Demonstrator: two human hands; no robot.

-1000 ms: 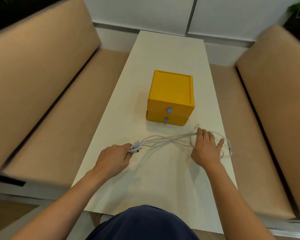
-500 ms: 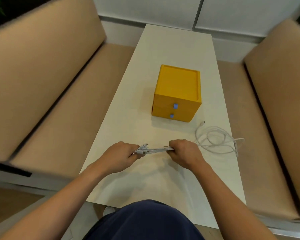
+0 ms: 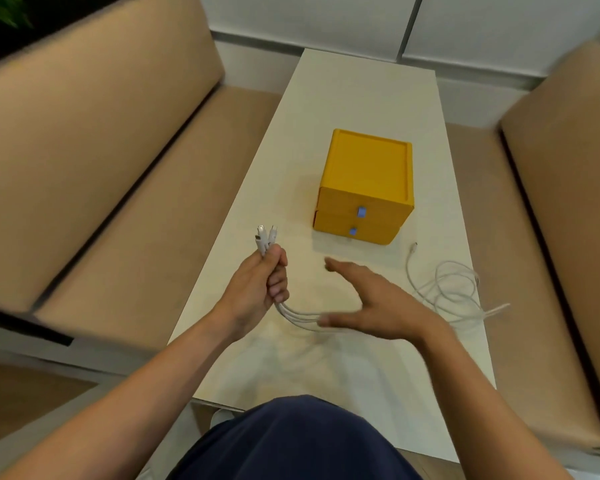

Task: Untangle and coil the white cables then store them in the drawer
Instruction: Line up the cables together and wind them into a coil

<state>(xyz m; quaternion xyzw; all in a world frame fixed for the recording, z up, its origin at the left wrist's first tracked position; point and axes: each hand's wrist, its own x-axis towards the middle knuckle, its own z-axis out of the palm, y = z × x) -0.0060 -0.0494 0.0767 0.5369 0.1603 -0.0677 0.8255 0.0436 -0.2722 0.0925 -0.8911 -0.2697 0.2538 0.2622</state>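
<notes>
My left hand [image 3: 257, 289] is fisted around a bundle of white cables [image 3: 444, 292], their plug ends sticking up above my fingers. The strands leave the bottom of the fist and run right, passing under my right hand [image 3: 371, 303]. That hand hovers open, fingers spread, thumb low, with the strands resting near the thumb. The rest of the cables lie in a loose tangled loop on the table at the right, one plug end pointing toward the yellow drawer box [image 3: 368, 185]. Both of its drawers, with blue handles, are closed.
The long white table [image 3: 361, 98] runs away from me between two tan benches, one on the left [image 3: 118, 202] and one on the right [image 3: 568, 202]. A white wall stands at the far end. My dark blue lap is at the bottom edge.
My left hand has lifted and turned so the plug ends point up. My right hand, closed on the strands half a second ago, has opened and spread. The view has shifted closer.
</notes>
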